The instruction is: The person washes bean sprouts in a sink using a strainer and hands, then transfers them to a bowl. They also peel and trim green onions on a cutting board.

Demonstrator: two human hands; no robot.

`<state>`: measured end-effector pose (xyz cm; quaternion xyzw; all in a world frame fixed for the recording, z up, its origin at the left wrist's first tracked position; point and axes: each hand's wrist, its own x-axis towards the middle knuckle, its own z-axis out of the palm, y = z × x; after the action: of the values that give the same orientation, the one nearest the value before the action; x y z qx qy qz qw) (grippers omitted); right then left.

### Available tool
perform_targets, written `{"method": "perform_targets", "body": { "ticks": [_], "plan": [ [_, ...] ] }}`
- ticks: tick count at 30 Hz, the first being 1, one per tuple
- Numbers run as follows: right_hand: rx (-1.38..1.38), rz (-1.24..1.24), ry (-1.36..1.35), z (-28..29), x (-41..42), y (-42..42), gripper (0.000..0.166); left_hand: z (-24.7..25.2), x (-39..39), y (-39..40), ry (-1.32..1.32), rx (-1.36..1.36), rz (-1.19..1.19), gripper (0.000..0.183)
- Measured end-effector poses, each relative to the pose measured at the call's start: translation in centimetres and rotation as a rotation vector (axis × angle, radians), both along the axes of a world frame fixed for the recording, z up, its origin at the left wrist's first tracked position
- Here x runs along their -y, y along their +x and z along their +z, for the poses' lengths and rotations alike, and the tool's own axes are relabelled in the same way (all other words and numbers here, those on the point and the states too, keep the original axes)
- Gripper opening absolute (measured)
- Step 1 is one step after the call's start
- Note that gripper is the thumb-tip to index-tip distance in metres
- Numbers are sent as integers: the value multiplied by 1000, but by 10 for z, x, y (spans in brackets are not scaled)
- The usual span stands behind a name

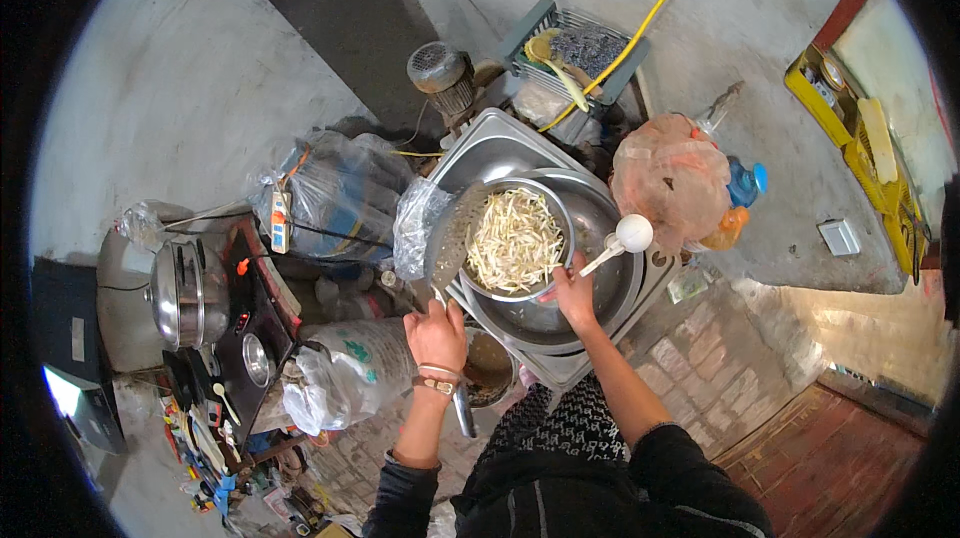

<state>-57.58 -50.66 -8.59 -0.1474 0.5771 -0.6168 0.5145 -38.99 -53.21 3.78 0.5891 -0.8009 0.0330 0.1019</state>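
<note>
My left hand (436, 339) grips the handle of a perforated metal skimmer (454, 238), whose blurred head tilts over the left rim of a steel bowl. Bean sprouts (517, 242) fill this bowl (568, 217). The fingers of my right hand (574, 296) hold its near right rim. Below the bowl is a wider steel basin (626, 290), set over a stainless steel sink (480, 144). A white, round-ended, ladle-like thing (634, 233) reaches toward my right hand; I cannot tell whether the hand touches it.
A pinkish plastic bag (671, 182) hangs right of the sink. Behind stand an electric motor (442, 77) and a dish rack (577, 50) crossed by a yellow hose (645, 24). A bucket (487, 365) is below left. Leftward are a power strip (280, 221) and a steel pot (187, 294).
</note>
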Motion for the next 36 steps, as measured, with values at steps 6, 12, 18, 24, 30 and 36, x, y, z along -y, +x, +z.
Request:
{"method": "perform_targets", "body": {
  "ticks": [6, 12, 18, 24, 30, 36],
  "plan": [
    [-22, 5, 33, -10, -1, 1, 28, 1, 0, 6, 1, -91, 28, 26],
    [-7, 41, 11, 1, 0, -3, 25, 2, -3, 10, 72, -271, 123, 27],
    [-13, 78, -26, 10, 10, -1, 24, 10, -8, 16, 392, -829, 389, 30],
    [-17, 158, -59, 12, 26, 17, 22, 17, -11, 15, 295, -817, 435, 30],
    [-15, 206, -59, -3, 32, 33, 23, 3, -13, 24, -4, -208, 239, 26],
    [3, 231, -38, 5, 27, 36, 20, 7, -10, 36, -75, -114, 148, 25]
  ]
}}
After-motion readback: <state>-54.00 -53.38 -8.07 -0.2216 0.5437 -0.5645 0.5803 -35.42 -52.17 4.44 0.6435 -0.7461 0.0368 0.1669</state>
